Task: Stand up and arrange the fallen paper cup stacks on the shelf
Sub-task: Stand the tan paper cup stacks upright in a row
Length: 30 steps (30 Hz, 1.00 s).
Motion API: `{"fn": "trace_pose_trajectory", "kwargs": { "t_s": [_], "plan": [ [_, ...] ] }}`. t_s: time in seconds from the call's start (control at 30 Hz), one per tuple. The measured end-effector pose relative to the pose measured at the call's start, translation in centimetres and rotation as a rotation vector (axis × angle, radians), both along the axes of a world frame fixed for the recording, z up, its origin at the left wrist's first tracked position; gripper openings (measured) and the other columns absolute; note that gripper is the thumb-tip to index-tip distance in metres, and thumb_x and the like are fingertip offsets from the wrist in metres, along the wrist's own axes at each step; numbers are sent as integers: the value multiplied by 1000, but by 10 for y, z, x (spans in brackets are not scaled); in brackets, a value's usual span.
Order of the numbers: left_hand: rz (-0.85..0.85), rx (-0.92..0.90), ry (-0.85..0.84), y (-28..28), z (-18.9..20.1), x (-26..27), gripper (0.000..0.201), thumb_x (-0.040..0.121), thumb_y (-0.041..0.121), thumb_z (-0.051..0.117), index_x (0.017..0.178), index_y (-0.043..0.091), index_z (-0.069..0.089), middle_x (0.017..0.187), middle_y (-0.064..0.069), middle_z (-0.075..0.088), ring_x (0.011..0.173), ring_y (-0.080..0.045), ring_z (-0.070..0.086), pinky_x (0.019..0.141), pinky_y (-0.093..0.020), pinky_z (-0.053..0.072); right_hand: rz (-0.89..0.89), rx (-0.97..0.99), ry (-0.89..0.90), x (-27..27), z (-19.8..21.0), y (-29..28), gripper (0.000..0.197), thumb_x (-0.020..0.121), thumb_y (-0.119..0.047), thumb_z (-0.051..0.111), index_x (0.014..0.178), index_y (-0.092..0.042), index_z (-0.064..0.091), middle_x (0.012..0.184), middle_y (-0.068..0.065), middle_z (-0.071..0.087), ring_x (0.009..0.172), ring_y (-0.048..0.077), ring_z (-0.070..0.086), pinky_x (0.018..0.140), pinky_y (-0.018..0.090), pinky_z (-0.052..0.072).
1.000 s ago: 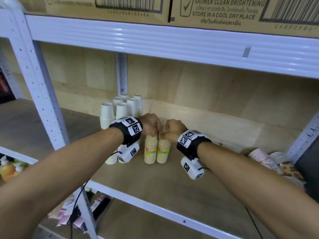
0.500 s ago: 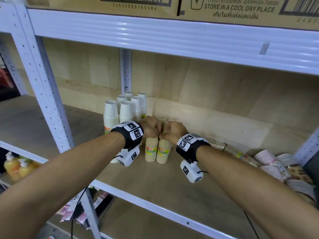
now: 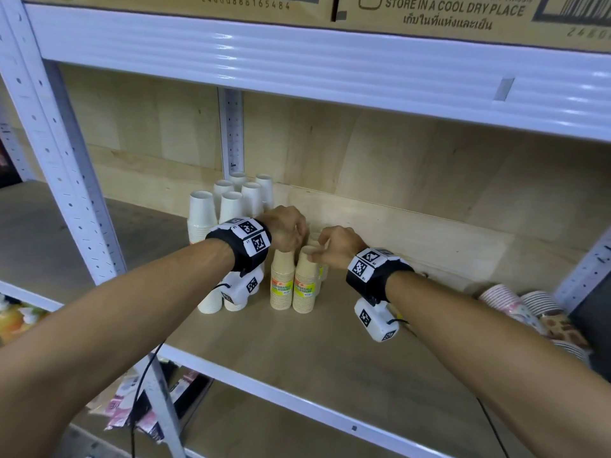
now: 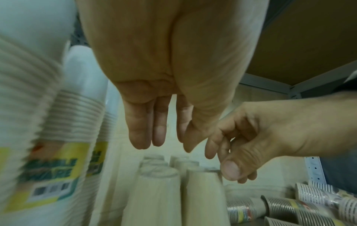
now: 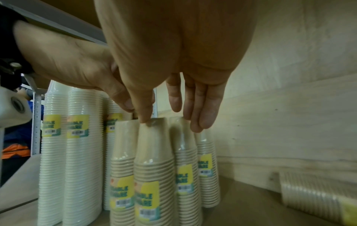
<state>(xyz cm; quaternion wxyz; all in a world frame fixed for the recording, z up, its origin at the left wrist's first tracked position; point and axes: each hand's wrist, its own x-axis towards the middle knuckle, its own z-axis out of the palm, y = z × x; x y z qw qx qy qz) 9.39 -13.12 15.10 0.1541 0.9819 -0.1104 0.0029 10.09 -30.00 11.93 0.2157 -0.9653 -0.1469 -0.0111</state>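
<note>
Tan paper cup stacks [image 3: 293,282] stand upright in a tight bunch on the wooden shelf [image 3: 330,352], near its back edge. White cup stacks [image 3: 211,226] stand just beside them on the left. Both hands hang over the tan tops. The left hand [image 3: 285,227] has loose, straight fingers. The right hand [image 3: 337,247] has relaxed fingers, its fingertips [image 5: 197,128] touching the tops. More cup stacks [image 3: 515,302] lie fallen by the shelf's right end.

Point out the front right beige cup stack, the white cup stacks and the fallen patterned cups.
Front right beige cup stack [image 3: 304,285], head view, on its label.
White cup stacks [image 3: 201,213], head view, front left stack's top cup.
Fallen patterned cups [image 3: 499,295], head view, pink stack's side.
</note>
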Motion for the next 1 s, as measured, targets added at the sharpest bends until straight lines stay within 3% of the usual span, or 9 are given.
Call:
{"fn": "trace_pose_trajectory", "kwargs": {
  "t_s": [0.1, 0.2, 0.3, 0.43, 0.57, 0.7, 0.83, 0.93, 1.0],
  "plan": [
    [-13, 6, -28, -9, 6, 9, 22, 85, 15, 60, 104, 24, 68, 108, 3, 56, 100, -18, 57, 78, -25, 43, -51, -50, -15, 9, 5, -23, 52, 70, -54, 76, 106, -19, 64, 100, 0, 60, 99, 22, 59, 77, 29, 46],
    [-51, 0, -44, -24, 11, 18, 24, 83, 19, 67, 106, 27, 67, 108, 4, 55, 98, -16, 56, 79, -26, 42, -143, -93, -24, 16, 7, -54, 49, 71, -54, 75, 106, -23, 63, 108, 3, 61, 102, 23, 56, 76, 30, 44],
    [-90, -15, -32, -47, 13, 25, 29, 81, 24, 72, 109, 28, 66, 108, 2, 58, 96, -18, 59, 82, -30, 49, -225, -118, -23, 17, 8, -89, 44, 72, -54, 73, 104, -26, 61, 112, 3, 60, 103, 23, 56, 76, 30, 42],
    [-181, -30, -22, -82, 11, 29, 33, 83, 25, 74, 115, 24, 65, 109, 0, 55, 100, -21, 58, 88, -32, 50, -295, -150, -12, 9, 5, -132, 41, 76, -51, 71, 106, -24, 61, 114, 2, 59, 102, 24, 58, 80, 31, 46],
    [-289, -32, 20, -121, 1, 29, 36, 84, 24, 74, 118, 24, 63, 113, 0, 55, 102, -20, 58, 84, -28, 47, -369, -165, 34, -5, -2, -177, 36, 80, -43, 68, 109, -22, 59, 109, 2, 58, 90, 21, 56, 76, 29, 44],
    [-390, -11, 56, -160, -13, 26, 38, 84, 23, 73, 120, 23, 63, 115, 0, 56, 102, -20, 58, 84, -29, 49, -450, -197, 74, -25, -12, -214, 40, 81, -44, 68, 111, -20, 58, 111, 0, 54, 104, 23, 56, 83, 31, 46],
    [-465, 16, 109, -197, -29, 23, 42, 81, 30, 76, 120, 26, 61, 118, 1, 57, 102, -19, 58, 87, -33, 51, -499, -232, 102, -39, -32, -238, 41, 80, -43, 68, 112, -18, 60, 115, 2, 61, 99, 23, 57, 76, 27, 43],
    [-530, 51, 147, -220, -44, 19, 46, 79, 29, 78, 122, 24, 61, 127, -1, 56, 109, -21, 57, 90, -35, 50, -539, -186, 140, -48, -50, -247, 48, 81, -37, 70, 124, -18, 60, 125, 7, 61, 111, 25, 59, 89, 30, 49],
    [-575, 60, 168, -232, -56, 18, 49, 78, 29, 78, 123, 22, 61, 129, -1, 58, 108, -21, 58, 88, -34, 51, -542, -141, 168, -55, -63, -252, 48, 84, -43, 65, 128, -23, 59, 128, 4, 62, 116, 23, 58, 97, 32, 47]
  ]
}}
